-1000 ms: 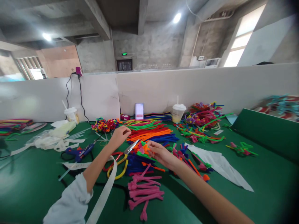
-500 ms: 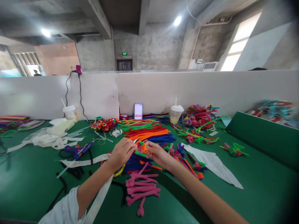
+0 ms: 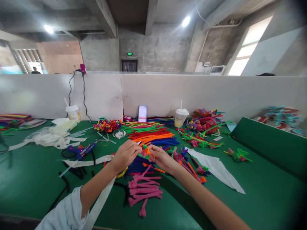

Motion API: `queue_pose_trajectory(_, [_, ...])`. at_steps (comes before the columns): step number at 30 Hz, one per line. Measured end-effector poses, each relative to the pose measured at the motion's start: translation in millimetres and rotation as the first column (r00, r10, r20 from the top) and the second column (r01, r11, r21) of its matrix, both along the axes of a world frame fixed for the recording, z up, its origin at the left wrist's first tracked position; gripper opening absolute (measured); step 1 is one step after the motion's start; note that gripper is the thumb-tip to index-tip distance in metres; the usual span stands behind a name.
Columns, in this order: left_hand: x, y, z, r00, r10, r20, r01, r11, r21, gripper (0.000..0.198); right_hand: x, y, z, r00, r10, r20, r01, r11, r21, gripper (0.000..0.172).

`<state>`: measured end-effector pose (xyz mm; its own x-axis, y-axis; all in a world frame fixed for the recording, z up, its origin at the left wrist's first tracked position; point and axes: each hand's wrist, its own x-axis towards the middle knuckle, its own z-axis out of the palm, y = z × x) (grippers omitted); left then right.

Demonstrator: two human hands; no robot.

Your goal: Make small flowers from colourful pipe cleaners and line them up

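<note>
Both hands meet over the middle of the green table, around a small bundle of orange, green and pink fuzzy stems (image 3: 145, 150). My left hand (image 3: 126, 154) pinches it from the left, and a small pale tip shows by its fingertips. From the right, my right hand (image 3: 161, 157) grips the bundle with bent fingers. Blue stems (image 3: 137, 166) lie just beneath the hands. Nearer to me are pink stems with looped ends (image 3: 145, 191). Orange stems (image 3: 151, 139) and red ones lie in rows behind the hands.
On the left lie a blue glue gun (image 3: 83, 151), a white strip (image 3: 96, 161) and plastic bags (image 3: 45, 138). A phone (image 3: 142, 113) and a lidded cup (image 3: 181, 117) stand at the back. Finished-looking stem pieces (image 3: 237, 155) and white paper (image 3: 216, 169) lie right.
The view has shifted slightly. Both hands remain together at the bundle, with little visible change in their grip.
</note>
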<state>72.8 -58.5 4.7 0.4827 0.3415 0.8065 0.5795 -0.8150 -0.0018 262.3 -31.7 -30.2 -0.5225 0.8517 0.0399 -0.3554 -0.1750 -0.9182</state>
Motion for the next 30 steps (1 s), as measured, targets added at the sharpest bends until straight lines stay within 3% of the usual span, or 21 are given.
queue_pose_trajectory(30, [1.0, 2.2, -2.2, 0.992, 0.046, -0.119, -0.043, 0.998, 0.035, 0.021, -2.7, -4.8, 3.8, 1.000, 0.016, -0.005, -0.016, 1.000, -0.027, 0.022])
